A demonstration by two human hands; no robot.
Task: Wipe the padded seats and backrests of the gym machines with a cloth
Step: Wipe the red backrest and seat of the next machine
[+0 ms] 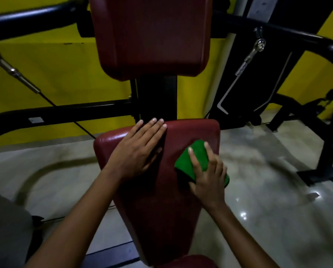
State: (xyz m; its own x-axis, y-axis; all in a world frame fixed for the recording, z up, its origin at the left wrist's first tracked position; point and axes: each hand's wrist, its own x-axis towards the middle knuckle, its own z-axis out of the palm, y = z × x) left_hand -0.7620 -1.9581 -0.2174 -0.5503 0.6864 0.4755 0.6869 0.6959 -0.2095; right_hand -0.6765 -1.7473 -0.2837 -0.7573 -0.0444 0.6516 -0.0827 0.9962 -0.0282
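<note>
A dark red padded seat (161,200) runs from the middle of the view down toward me. Above it stands the matching red backrest (152,35) on a black post. My left hand (138,149) lies flat on the seat's upper left part, fingers straight and together. My right hand (208,171) presses a folded green cloth (188,161) onto the seat's right side, fingers spread over it. Part of the cloth is hidden under that hand.
Black machine arms (45,16) curve across the top left and right. Steel cable fittings (13,70) hang at the left and at the right (258,45). A yellow wall (55,74) stands behind. Black frame legs (327,151) stand at the right on the glossy pale floor (268,190).
</note>
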